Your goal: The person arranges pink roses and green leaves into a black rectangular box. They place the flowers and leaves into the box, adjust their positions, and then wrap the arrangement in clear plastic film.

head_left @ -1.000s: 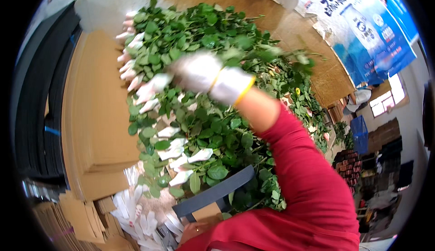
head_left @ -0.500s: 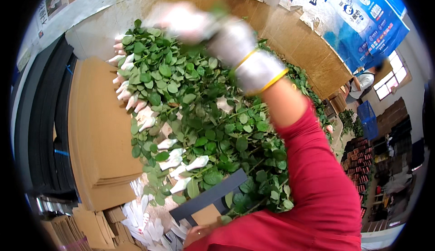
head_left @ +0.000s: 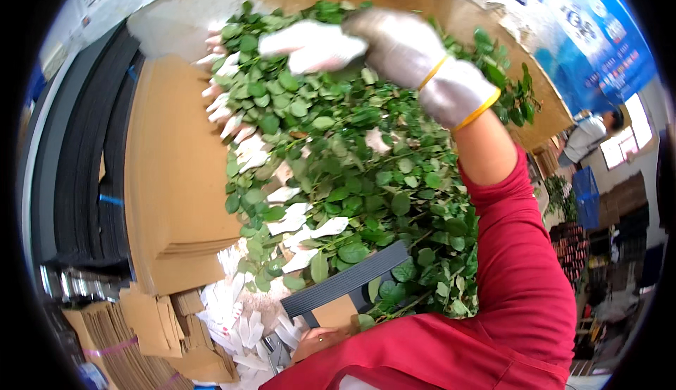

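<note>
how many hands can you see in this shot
2: the gloved right hand reaches over the far end of the leafy rose stems; a bare left hand rests low by the white sleeves. Others may be hidden.
</note>
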Demonstrator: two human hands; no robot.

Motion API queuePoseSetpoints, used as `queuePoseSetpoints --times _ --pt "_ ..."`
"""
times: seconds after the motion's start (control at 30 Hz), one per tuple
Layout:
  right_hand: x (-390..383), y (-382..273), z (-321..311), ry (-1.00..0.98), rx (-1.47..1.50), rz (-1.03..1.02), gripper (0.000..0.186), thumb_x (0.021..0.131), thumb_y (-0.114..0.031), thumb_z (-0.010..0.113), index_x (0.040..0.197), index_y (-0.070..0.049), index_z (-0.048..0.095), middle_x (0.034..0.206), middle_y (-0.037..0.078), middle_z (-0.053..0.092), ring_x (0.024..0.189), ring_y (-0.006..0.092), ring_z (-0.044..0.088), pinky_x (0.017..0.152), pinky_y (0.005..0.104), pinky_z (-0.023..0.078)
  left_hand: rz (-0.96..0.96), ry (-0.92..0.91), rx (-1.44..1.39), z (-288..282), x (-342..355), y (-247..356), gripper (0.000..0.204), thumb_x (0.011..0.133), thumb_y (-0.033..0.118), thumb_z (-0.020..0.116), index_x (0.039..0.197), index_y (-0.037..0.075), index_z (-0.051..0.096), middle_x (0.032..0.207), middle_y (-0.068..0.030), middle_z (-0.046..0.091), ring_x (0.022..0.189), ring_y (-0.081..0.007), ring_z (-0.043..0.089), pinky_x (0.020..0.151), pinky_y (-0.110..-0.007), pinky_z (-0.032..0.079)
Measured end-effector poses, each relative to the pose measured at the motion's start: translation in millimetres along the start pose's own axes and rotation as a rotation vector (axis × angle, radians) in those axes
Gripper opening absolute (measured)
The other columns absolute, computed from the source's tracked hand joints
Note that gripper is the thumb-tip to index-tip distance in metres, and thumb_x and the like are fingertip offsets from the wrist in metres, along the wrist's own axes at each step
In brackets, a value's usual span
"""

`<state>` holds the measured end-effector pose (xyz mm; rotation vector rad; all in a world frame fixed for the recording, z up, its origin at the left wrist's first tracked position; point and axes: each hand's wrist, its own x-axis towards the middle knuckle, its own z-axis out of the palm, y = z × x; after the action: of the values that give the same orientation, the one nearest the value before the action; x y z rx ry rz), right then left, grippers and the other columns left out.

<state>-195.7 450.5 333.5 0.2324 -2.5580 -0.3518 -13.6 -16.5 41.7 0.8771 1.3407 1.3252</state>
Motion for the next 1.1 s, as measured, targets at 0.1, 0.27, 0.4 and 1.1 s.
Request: queuePoseSetpoints --times 0.1,0.27,0.4,1.1 --pt "-2.5 -74.4 75.0 -0.540 0.189 0.045 0.030 0.080 -0.005 0.063 0.108 -0.012 0.069 0.104 0.010 0.069 0.095 0.0283 0.068 0.083 0.0389 0.056 -0.013 0.019 0.043 2.5 -2.6 -0.7 0.033 0.091 0.015 0.062 0.120 -0.001 0.061 0.121 -0.0153 0.065 0.114 -0.0243 0.062 0.101 -0.034 0.046" --pt "-54.4 -122.9 229.1 -0.465 0.434 0.050 0.027 0.080 -0.012 0.062 0.107 -0.012 0.065 0.105 0.013 0.067 0.095 0.0323 0.069 0.077 0.0428 0.056 -0.071 0.024 0.060 -5.9 13.8 -1.3 0.032 0.090 0.015 0.063 0.119 0.001 0.062 0.120 -0.0136 0.066 0.113 -0.0243 0.062 0.100 -0.034 0.045" --pt "-49.3 -128.5 254.6 -0.719 0.296 0.063 0.028 0.078 -0.011 0.064 0.105 -0.005 0.065 0.099 0.014 0.067 0.092 0.0320 0.069 0.074 0.0424 0.057 -0.116 0.041 0.046 -7.6 20.3 -5.3 0.032 0.090 0.015 0.063 0.119 0.002 0.063 0.119 -0.0123 0.067 0.113 -0.0243 0.062 0.100 -0.034 0.045" --pt "3.0 55.6 -130.7 0.387 0.741 0.440 0.028 0.097 -0.027 0.055 0.110 -0.008 0.072 0.094 0.001 0.067 0.066 0.0083 0.054 0.062 0.0229 0.044 0.048 0.061 0.111 -1.8 1.6 6.6 0.032 0.087 0.017 0.065 0.118 0.009 0.067 0.114 -0.0049 0.070 0.112 -0.0242 0.062 0.100 -0.036 0.043"
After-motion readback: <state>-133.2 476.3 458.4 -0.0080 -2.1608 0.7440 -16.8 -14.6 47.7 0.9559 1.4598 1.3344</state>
